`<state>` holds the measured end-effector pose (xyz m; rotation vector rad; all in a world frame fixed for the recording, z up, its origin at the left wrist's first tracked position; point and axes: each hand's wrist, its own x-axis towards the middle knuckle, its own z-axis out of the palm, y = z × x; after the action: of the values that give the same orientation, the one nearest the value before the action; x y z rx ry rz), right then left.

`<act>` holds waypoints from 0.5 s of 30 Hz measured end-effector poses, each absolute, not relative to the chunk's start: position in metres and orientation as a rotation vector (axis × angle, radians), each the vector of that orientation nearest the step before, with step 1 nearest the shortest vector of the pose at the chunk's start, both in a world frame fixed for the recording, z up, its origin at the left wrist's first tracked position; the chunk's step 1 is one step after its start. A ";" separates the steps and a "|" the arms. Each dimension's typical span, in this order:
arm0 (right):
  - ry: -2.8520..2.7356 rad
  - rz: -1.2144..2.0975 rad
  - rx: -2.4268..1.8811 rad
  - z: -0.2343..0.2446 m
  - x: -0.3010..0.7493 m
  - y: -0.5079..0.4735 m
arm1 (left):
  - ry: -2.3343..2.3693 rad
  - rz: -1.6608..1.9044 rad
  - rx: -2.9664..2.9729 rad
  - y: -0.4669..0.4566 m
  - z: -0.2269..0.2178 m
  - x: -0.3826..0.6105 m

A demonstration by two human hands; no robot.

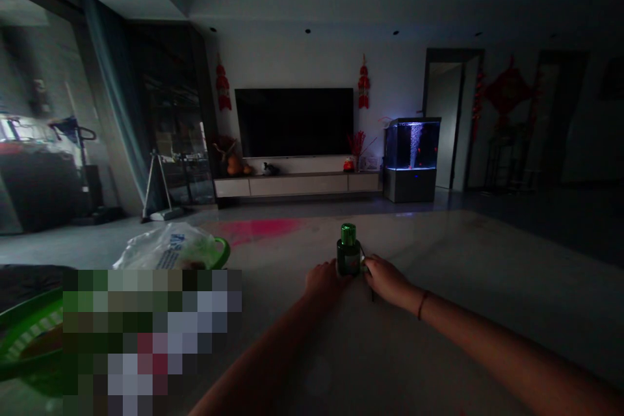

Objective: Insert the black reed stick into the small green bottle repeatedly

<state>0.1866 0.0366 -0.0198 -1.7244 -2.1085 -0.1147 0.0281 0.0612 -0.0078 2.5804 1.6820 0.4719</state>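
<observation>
A small dark green bottle (348, 259) with a shiny green cap stands upright on the pale tabletop (429, 253). My left hand (322, 281) is closed against the bottle's lower left side, holding it near the base. On the other side, my right hand (385, 279) is pinched around a thin dark stick (373, 294), its upper end leaning close to the bottle. Dim light hides the stick's exact kind and most of the fingertips. A thin band circles my right wrist.
To the left are green baskets (29, 370), a clear plastic bag (160, 244) and a pixelated patch covering what lies there. A pinkish-red glow (263, 227) shows on the table's far side. Beyond stand a TV cabinet (297, 186) and a lit aquarium (414, 146).
</observation>
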 end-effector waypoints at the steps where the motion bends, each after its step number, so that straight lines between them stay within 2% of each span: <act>1: -2.114 -0.149 -1.729 -0.017 0.187 0.034 | 1.695 0.487 2.567 0.059 -0.008 0.026; 4: -2.107 -0.330 -1.731 -0.004 0.193 0.023 | 1.703 0.491 2.583 0.047 -0.001 0.015; 8: -2.221 -0.597 -1.655 0.015 0.206 0.006 | 1.533 0.403 2.919 0.031 0.024 0.000; 15: -2.292 -0.927 -1.497 0.034 0.212 -0.011 | 1.381 0.478 3.100 0.019 0.055 -0.006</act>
<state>0.2119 -0.0109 0.0343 -1.4969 -2.2917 -0.9265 -0.0064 0.0192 0.0553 3.1005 1.3805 0.4785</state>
